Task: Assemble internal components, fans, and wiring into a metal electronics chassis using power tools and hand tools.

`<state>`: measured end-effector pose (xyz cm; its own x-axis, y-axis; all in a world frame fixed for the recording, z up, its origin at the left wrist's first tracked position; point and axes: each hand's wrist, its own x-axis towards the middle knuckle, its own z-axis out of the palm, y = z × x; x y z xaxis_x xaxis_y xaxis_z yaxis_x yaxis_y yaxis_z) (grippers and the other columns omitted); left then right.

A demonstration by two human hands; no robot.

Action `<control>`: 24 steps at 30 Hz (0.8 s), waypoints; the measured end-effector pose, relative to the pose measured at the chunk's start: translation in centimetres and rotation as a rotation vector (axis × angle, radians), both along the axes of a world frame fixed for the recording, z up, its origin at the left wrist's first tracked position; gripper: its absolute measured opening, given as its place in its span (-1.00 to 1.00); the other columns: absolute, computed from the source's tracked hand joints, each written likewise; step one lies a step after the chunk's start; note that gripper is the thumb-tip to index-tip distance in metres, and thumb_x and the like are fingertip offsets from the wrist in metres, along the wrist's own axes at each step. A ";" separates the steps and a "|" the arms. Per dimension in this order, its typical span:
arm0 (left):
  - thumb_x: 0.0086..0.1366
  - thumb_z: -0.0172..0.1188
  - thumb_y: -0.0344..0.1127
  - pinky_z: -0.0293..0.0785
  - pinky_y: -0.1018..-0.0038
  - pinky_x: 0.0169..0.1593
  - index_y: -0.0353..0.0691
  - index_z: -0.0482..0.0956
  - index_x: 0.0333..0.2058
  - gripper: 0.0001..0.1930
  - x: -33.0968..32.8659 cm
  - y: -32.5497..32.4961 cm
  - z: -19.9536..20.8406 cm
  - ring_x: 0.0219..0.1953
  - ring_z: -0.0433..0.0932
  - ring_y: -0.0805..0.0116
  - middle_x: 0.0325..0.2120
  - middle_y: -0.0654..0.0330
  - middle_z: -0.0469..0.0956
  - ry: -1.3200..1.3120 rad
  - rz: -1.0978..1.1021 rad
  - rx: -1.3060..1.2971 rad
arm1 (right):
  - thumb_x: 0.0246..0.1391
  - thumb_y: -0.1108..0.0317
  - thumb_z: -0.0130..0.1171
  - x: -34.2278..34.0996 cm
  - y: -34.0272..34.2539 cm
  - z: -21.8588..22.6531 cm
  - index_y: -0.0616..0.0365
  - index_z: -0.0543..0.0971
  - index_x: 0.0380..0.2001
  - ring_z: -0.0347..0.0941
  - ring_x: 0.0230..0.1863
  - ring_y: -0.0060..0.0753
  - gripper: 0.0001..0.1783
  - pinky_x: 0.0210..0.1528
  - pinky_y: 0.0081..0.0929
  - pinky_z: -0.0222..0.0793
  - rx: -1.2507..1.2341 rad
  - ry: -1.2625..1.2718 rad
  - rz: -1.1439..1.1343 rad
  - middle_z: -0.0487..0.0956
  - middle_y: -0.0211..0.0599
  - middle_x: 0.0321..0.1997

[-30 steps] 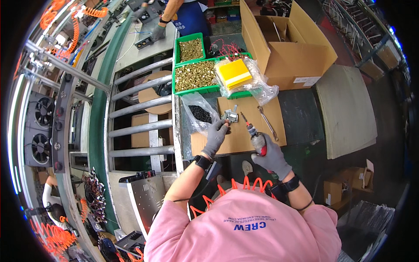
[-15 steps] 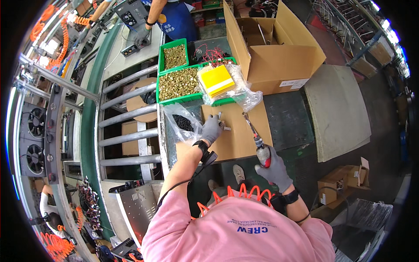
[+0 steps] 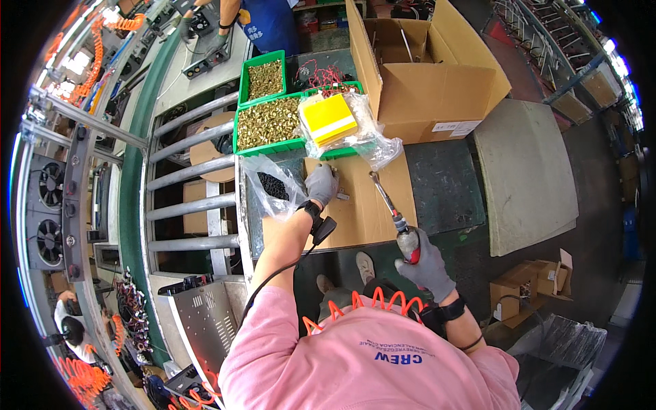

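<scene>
My gloved left hand (image 3: 321, 183) is over a flat cardboard sheet (image 3: 372, 222), its fingers curled down and closed. Whatever lies in its fingertips is hidden. A small metal piece (image 3: 342, 196) rests on the cardboard just right of that hand. On its left, a clear plastic bag (image 3: 290, 188) holds small black parts (image 3: 273, 186). My gloved right hand (image 3: 427, 265) is wrapped round a power driver (image 3: 408, 239) with a red and grey body. The driver's long metal shaft points up and left over the cardboard's right side.
Green bins (image 3: 239, 141) of brass-coloured fasteners stand beyond my left hand. A yellow stack (image 3: 329, 117) sits on plastic wrap beside them. An open carton (image 3: 437, 96) is at the far right. Metal rollers (image 3: 195, 205) lie left; another person's hand (image 3: 217, 42) works beyond.
My left hand's fingers have drawn together over the cardboard, covering a metal piece that showed beside them. The right hand keeps hold of the driver. The whole view has shifted slightly.
</scene>
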<state>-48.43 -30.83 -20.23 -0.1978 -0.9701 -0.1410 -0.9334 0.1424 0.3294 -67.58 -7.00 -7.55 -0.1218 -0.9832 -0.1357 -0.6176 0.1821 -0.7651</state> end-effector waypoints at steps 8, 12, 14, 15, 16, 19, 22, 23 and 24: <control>0.19 0.06 -0.31 0.34 0.59 -0.50 -0.33 0.43 -0.35 -0.82 1.8 3.9 7.1 -0.61 0.37 0.54 -0.61 0.25 0.43 1.030 0.184 0.135 | -0.35 0.22 0.22 1.1 -2.8 0.7 0.14 0.20 0.00 0.44 -0.39 0.16 -0.26 -0.36 -0.10 0.36 0.004 -0.061 0.183 0.50 0.03 -0.45; 0.15 0.11 -0.33 0.27 0.65 -0.43 -0.32 0.43 -0.36 -0.83 5.8 8.6 11.8 -0.55 0.31 0.59 -0.59 0.34 0.37 1.442 0.365 0.287 | -0.34 0.21 0.21 3.4 -4.6 0.8 0.12 0.20 0.00 0.44 -0.41 0.15 -0.25 -0.37 -0.10 0.36 -0.063 -0.046 0.392 0.49 0.03 -0.47; 0.14 0.10 -0.35 0.27 0.61 -0.38 -0.30 0.43 -0.33 -0.84 8.1 11.6 13.9 -0.51 0.32 0.57 -0.54 0.32 0.38 1.703 0.478 0.320 | -0.34 0.17 0.21 5.1 -5.4 1.2 0.10 0.19 0.01 0.44 -0.42 0.15 -0.24 -0.37 -0.09 0.35 -0.009 -0.039 0.509 0.49 0.03 -0.48; 0.16 0.09 -0.35 0.30 0.55 -0.30 -0.28 0.42 -0.31 -0.84 9.7 13.1 14.1 -0.42 0.34 0.54 -0.46 0.30 0.39 1.693 0.546 0.291 | -0.34 0.15 0.20 6.2 -5.5 1.7 0.08 0.19 0.01 0.44 -0.43 0.15 -0.24 -0.37 -0.09 0.35 0.009 -0.008 0.562 0.49 0.03 -0.48; 0.16 0.08 -0.33 0.34 0.49 -0.24 -0.26 0.41 -0.30 -0.83 10.7 14.7 15.1 -0.32 0.37 0.50 -0.41 0.28 0.41 1.723 0.629 0.250 | -0.34 0.15 0.20 7.2 -5.7 2.0 0.08 0.19 0.01 0.44 -0.43 0.15 -0.24 -0.37 -0.09 0.35 0.005 -0.016 0.613 0.49 0.03 -0.48; 0.19 0.06 -0.30 0.39 0.37 -0.13 -0.25 0.40 -0.25 -0.80 13.9 19.5 16.2 -0.20 0.41 0.44 -0.35 0.25 0.43 1.876 0.663 0.134 | -0.34 0.13 0.20 10.6 -5.4 2.5 0.06 0.19 0.02 0.44 -0.43 0.13 -0.23 -0.37 -0.09 0.35 -0.007 -0.020 0.779 0.49 0.03 -0.48; 0.19 0.05 -0.29 0.43 0.40 -0.13 -0.26 0.40 -0.26 -0.80 16.8 24.1 16.6 -0.26 0.45 0.41 -0.34 0.22 0.45 1.935 0.683 0.075 | -0.34 0.12 0.20 13.8 -4.2 2.5 0.06 0.19 0.02 0.44 -0.43 0.11 -0.23 -0.36 -0.10 0.36 -0.036 0.013 0.943 0.50 0.02 -0.48; 0.19 0.05 -0.28 0.42 0.42 -0.12 -0.26 0.40 -0.26 -0.80 17.7 25.5 16.9 -0.26 0.45 0.42 -0.34 0.22 0.45 1.968 0.723 0.077 | -0.34 0.11 0.20 14.9 -3.7 2.7 0.06 0.19 0.02 0.45 -0.43 0.10 -0.22 -0.35 -0.11 0.36 -0.069 0.010 1.004 0.50 0.00 -0.49; 0.19 0.05 -0.28 0.42 0.42 -0.12 -0.26 0.40 -0.26 -0.80 18.5 27.0 17.1 -0.26 0.45 0.42 -0.34 0.22 0.45 1.966 0.746 0.038 | -0.34 0.10 0.20 16.0 -3.1 2.7 0.06 0.19 0.02 0.45 -0.44 0.09 -0.22 -0.34 -0.12 0.37 -0.105 0.004 1.065 0.50 -0.01 -0.50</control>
